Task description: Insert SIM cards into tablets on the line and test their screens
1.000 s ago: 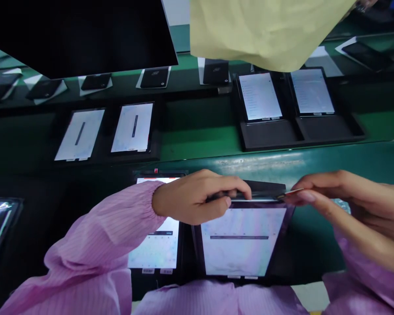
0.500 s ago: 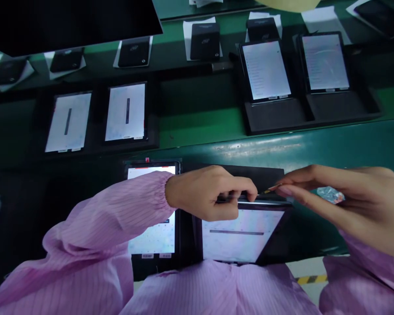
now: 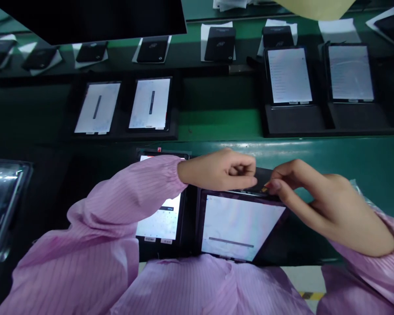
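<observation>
In the head view my right hand pinches a tiny card with gold contacts between thumb and forefinger. The card is at the top edge of a tilted tablet, whose lit screen leans toward me. My left hand is closed over that same edge, thumb and forefinger curled; what lies in its fingers, if anything, is hidden. Under my left forearm lies a second lit tablet, partly covered by the sleeve. A dark flat piece shows behind the tilted tablet, between my hands.
Black holders carry lit tablets at the back left and back right. Beyond them, several dark boxy devices lie on white papers. A black monitor overhangs the upper left. A clear plastic tray sits at far left.
My right hand has moved left with the card, closer to the tablet's edge. My left hand's fingers have drawn back slightly from the card. The view has shifted left.
</observation>
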The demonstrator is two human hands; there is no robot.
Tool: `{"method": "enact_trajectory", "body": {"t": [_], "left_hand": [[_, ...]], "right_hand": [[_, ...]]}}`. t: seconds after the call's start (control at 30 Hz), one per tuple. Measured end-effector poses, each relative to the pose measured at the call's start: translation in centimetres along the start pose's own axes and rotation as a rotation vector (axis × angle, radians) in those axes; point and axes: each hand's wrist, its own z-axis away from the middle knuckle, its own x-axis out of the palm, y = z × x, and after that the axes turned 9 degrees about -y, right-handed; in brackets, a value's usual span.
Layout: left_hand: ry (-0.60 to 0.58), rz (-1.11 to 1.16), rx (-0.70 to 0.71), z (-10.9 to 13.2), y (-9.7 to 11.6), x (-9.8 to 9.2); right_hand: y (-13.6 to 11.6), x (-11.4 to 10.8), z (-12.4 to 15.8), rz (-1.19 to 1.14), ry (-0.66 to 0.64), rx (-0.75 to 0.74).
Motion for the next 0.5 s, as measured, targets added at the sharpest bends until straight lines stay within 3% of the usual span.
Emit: {"method": "enact_trajectory", "body": {"t": [0.1,0.2,0.3,0.5], "left_hand": [[0.189,0.105,-0.056,2.5,-0.8,0.4],[0.362,0.183,-0.002,4.0,-2.0,1.3],[0.419,0.190,0.086,4.5,-2.8,2.0],[0.459,0.106,0.062,4.8,-3.0,2.1]], "right_hand": [[-0.6,0.8,-2.0,-0.024,-0.034,-0.039],[-1.2,1.5,-3.5,-0.022,-0.087,-0.064],[-1.7,1.8,-4.2,0.005,-0.121,-0.080],[-1.9,2.3,-4.6,0.065,-0.179,-0.114]]}}
